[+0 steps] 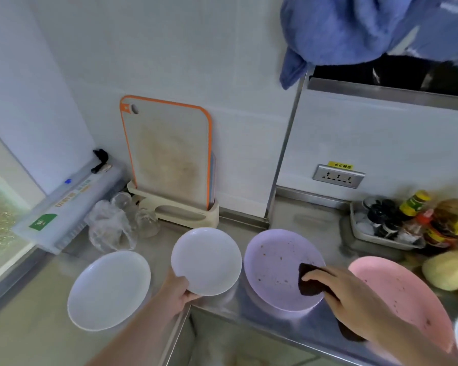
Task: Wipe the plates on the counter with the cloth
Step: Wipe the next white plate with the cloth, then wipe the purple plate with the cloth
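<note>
Four plates lie in a row along the front edge of the steel table (296, 215). From the left: a large white plate (108, 290), a small white plate (206, 260), a lilac plate (275, 265) and a pink plate (397, 294).

Left hand (181, 294): grip clamped on the near rim of the small white plate, which sits tilted.

Right hand (354, 299): fingers pressed down on a dark cloth (308, 282) at the right side of the lilac plate; part of the cloth shows below the wrist.

Lilac and pink plates both carry brown specks. Both white plates appear clean.

At the back edge: a cutting board (169, 151) upright in its holder. At the back right corner: a tray of condiment bottles (407, 220).
</note>
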Demonstrator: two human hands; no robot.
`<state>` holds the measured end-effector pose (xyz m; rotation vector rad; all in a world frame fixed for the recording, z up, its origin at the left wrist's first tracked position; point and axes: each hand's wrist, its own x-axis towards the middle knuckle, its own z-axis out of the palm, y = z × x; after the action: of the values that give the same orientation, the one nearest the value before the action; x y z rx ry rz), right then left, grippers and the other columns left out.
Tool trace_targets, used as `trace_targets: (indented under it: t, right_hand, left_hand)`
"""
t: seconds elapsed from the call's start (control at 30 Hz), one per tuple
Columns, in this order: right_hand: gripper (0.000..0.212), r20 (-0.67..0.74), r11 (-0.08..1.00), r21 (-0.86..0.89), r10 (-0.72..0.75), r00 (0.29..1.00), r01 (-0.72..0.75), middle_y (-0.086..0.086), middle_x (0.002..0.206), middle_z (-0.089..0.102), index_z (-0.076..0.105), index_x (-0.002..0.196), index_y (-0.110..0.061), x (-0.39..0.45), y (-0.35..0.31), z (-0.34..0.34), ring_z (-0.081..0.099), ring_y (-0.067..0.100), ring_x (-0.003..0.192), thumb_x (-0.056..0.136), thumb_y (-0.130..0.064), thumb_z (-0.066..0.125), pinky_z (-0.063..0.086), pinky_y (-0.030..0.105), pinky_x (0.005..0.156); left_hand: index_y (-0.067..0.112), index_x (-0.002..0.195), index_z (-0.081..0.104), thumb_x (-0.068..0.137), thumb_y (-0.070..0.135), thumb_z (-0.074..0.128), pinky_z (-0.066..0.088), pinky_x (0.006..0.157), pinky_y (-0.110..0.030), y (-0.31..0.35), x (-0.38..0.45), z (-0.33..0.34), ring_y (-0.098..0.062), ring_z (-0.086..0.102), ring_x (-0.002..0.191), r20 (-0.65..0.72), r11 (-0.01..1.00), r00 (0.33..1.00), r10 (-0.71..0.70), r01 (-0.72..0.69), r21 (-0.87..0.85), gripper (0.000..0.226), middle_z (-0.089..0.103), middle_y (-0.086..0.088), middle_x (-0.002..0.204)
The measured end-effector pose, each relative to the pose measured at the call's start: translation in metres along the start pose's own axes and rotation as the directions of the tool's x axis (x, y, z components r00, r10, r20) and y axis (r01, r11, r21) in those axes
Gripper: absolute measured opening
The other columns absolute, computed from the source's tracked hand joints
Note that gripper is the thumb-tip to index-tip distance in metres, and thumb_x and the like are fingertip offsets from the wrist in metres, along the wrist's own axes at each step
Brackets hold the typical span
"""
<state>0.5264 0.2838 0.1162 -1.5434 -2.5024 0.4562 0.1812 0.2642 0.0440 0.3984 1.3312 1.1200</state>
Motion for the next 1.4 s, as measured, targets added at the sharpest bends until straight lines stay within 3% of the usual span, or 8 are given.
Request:
trace_targets:
  t: [0.23,0.4,0.53,0.63,0.73,0.9,1.2,1.4]
  right_hand:
    - [0.057,-0.075,0.998,0.052,0.028,0.997,-0.024,-0.018,0.105,0.064,0.062,0.107,-0.040,0.002,0.051,-0.009,0.060,0.010,0.091,0.071,0.005,0.064,0.050,0.027,0.078]
    - [0.062,-0.123,0.997,0.068,-0.023,0.992,0.031,-0.022,0.101,0.057,0.065,0.104,-0.035,0.010,0.066,-0.008,0.056,0.005,0.084,0.064,0.013,0.068,0.040,0.015,0.075]
    - [0.071,-0.156,0.991,0.115,-0.055,0.986,0.073,-0.020,0.101,0.060,0.057,0.104,-0.042,0.021,0.074,-0.002,0.060,0.014,0.085,0.064,0.016,0.068,0.045,0.023,0.075]
    - [0.072,-0.144,0.986,0.140,-0.066,0.987,0.086,-0.016,0.102,0.063,0.051,0.108,-0.044,0.028,0.083,0.003,0.061,0.018,0.091,0.066,0.012,0.068,0.048,0.029,0.081]
    - [0.069,-0.129,0.984,0.159,-0.054,0.990,0.074,-0.016,0.103,0.062,0.052,0.110,-0.045,0.035,0.089,0.002,0.060,0.016,0.093,0.069,0.008,0.067,0.050,0.032,0.083]
    - [0.064,-0.132,0.978,0.205,-0.019,0.991,0.046,-0.015,0.103,0.061,0.055,0.109,-0.045,0.038,0.098,0.004,0.057,0.012,0.094,0.071,0.007,0.065,0.042,0.018,0.082]
    - [0.061,-0.154,0.966,0.259,0.052,0.987,-0.011,-0.010,0.103,0.065,0.062,0.108,-0.037,0.026,0.125,0.008,0.059,0.013,0.093,0.070,0.011,0.063,0.043,0.019,0.084]
    - [0.064,-0.136,0.964,0.260,0.095,0.986,-0.057,-0.012,0.100,0.067,0.062,0.107,-0.038,0.015,0.127,0.006,0.060,0.011,0.090,0.067,0.012,0.064,0.034,0.003,0.084]
  left_hand:
    - [0.014,0.123,0.045,0.084,-0.016,0.044,0.048,0.088,-0.061,-0.021,0.024,0.012,-0.037,0.049,0.112,-0.192,0.997,0.980,-0.043,0.032,-0.064,0.049,0.052,-0.014,0.123]
    - [0.007,0.135,0.043,0.094,-0.009,0.050,0.056,0.040,-0.033,-0.037,0.043,-0.002,-0.025,0.061,0.055,-0.438,0.996,0.896,-0.075,0.044,-0.081,0.045,0.059,-0.020,0.110]
    - [0.004,0.132,0.048,0.092,0.001,0.061,0.054,0.061,-0.034,-0.040,0.049,-0.005,-0.030,0.062,0.077,-0.538,0.999,0.841,-0.048,0.053,-0.006,0.043,0.062,-0.024,0.114]
    - [0.008,0.123,0.053,0.084,0.007,0.070,0.053,0.073,-0.034,-0.040,0.047,0.005,-0.031,0.060,0.090,-0.614,0.928,0.759,0.219,0.032,0.371,0.042,0.063,-0.018,0.113]
    - [0.016,0.106,0.058,0.080,0.009,0.074,0.045,0.079,-0.034,-0.040,0.044,0.041,-0.031,0.062,0.100,-0.485,0.798,0.783,0.389,-0.023,0.603,0.031,0.062,-0.009,0.107]
    - [0.022,0.103,0.052,0.081,0.027,0.071,0.057,0.077,-0.035,-0.061,0.056,0.113,-0.027,0.070,0.087,-0.299,0.819,0.947,0.121,0.074,0.569,0.030,0.066,0.000,0.092]
    - [0.005,0.079,0.064,0.060,0.016,0.068,0.059,0.061,-0.053,-0.125,0.087,0.133,-0.024,0.062,0.058,-0.304,0.890,0.952,-0.014,0.151,0.431,0.023,0.070,-0.017,0.073]
    - [0.023,0.106,0.058,0.091,0.006,0.060,0.061,0.073,-0.046,-0.090,0.052,0.161,-0.025,0.065,0.094,-0.224,0.979,0.970,-0.100,0.136,0.152,0.023,0.066,-0.001,0.105]
